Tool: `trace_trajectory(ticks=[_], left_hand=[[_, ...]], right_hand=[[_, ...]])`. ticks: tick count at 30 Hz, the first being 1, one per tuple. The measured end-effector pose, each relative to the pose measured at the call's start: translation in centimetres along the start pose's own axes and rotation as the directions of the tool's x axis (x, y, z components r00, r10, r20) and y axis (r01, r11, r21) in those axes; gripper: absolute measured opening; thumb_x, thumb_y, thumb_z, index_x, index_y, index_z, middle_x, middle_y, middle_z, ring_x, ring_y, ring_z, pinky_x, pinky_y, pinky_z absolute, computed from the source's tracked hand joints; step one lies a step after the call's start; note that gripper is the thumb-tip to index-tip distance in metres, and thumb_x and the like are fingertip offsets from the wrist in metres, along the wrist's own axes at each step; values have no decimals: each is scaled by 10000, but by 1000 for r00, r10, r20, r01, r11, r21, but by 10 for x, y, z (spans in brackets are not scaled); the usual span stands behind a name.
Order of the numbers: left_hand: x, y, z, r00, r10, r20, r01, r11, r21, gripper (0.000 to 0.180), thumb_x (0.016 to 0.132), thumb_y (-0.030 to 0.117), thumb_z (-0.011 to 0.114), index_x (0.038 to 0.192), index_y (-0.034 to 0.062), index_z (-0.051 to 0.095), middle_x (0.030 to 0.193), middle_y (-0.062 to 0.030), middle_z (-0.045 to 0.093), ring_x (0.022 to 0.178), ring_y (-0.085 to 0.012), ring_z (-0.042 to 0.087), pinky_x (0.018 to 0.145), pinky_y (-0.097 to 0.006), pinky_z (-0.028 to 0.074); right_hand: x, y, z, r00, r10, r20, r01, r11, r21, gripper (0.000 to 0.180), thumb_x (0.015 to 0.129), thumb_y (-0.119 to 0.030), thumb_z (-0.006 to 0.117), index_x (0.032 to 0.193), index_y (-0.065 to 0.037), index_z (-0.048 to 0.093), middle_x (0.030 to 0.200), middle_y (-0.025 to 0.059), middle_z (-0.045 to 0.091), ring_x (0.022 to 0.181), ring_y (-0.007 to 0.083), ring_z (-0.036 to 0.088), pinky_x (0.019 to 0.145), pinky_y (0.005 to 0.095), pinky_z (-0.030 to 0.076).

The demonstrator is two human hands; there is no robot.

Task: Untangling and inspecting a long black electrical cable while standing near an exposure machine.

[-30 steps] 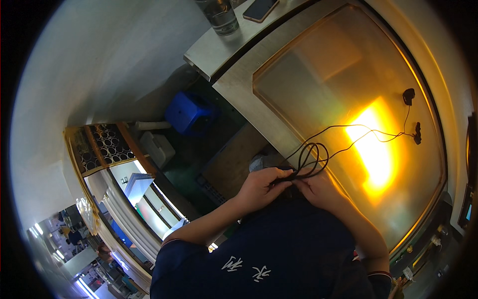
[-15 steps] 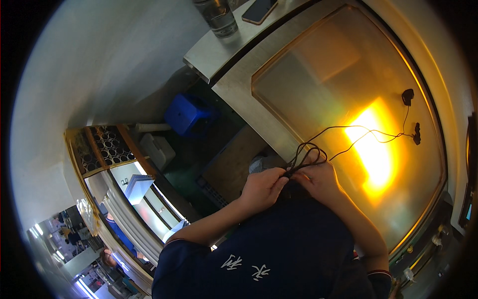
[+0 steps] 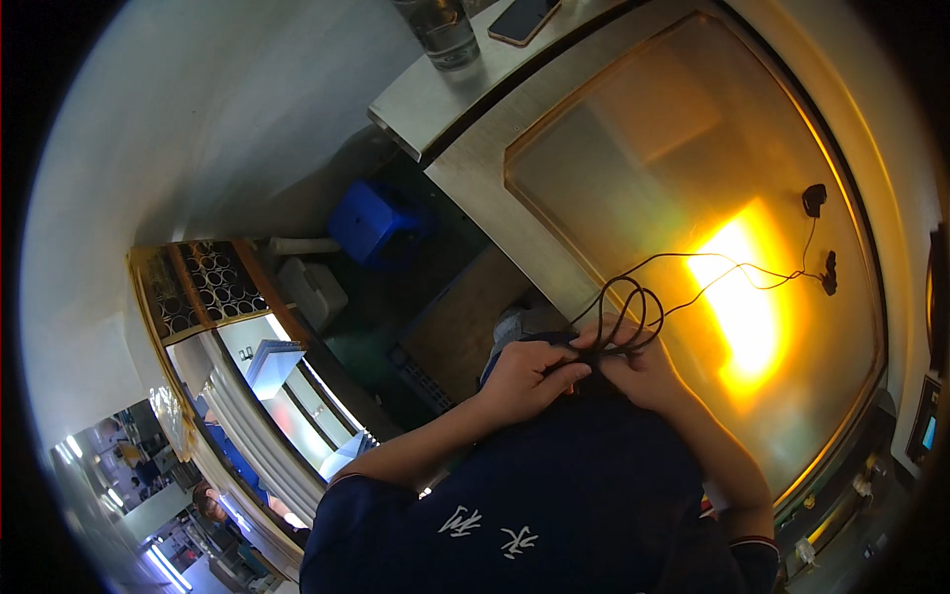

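Pinching the black cable (image 3: 633, 307) coil at the near desk (image 3: 554, 218) edge: left hand (image 3: 529, 376) clenched on the bundle, right hand (image 3: 638, 371) gripping the loops, probably between thumb and fingers, though the view is too small to be sure. Loops fan toward 12 o'clock. Free run trails to 2 o'clock across the glowing amber panel (image 3: 693, 178), ending in two black earpieces (image 3: 814, 200). Risks: loose loops slipping and tangling; a tug dragging the ends. Glass (image 3: 442, 30) and phone (image 3: 522, 18) sit far off at 11.
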State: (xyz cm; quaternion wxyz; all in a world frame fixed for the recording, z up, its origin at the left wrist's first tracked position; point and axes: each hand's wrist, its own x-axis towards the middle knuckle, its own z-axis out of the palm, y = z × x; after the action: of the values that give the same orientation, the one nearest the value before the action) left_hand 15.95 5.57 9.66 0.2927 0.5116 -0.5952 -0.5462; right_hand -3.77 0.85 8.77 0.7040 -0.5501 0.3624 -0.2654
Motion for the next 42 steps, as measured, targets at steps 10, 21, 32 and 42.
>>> trace_trajectory(ticks=[10, 21, 32, 42], left_hand=[[2, -21, 16, 964, -237, -122, 199, 944, -263, 219, 853, 96, 646, 1061, 28, 638, 836, -119, 687, 698, -167, 671, 606, -269, 498], [4, -18, 12, 965, 109, -238, -49, 968, 245, 257, 836, 69, 602, 1089, 23, 620, 858, -155, 671, 753, -314, 660, 641, -391, 527], [19, -4, -11, 966, -166, 198, 200, 965, -169, 163, 917, 115, 508, 849, -13, 583, 657, -94, 613, 604, -202, 614, 569, -325, 463], [28, -15, -17, 930, -68, 361, 163, 957, -241, 246, 973, 158, 467, 838, -13, 581, 601, -43, 540, 552, -115, 535, 538, -268, 420]], right_hand=[[-1, 7, -5, 998, -7, 63, -5, 983, 183, 280, 858, 47, 576, 1130, -18, 565, 1082, 92, 598, 1062, 188, 578, 962, 339, 439], [-1, -11, 5, 967, -34, -252, -47, 951, -307, 192, 842, -25, 663, 1032, -16, 632, 948, 64, 661, 921, 143, 638, 819, 281, 502], [-6, -3, -6, 973, 225, -44, -229, 961, -152, 241, 870, -239, 677, 912, -2, 665, 808, 93, 634, 714, 167, 595, 659, 304, 463], [-10, -15, -11, 986, 166, 33, -138, 899, -417, 193, 894, -167, 635, 902, 25, 617, 757, 92, 638, 688, 162, 644, 643, 291, 513]])
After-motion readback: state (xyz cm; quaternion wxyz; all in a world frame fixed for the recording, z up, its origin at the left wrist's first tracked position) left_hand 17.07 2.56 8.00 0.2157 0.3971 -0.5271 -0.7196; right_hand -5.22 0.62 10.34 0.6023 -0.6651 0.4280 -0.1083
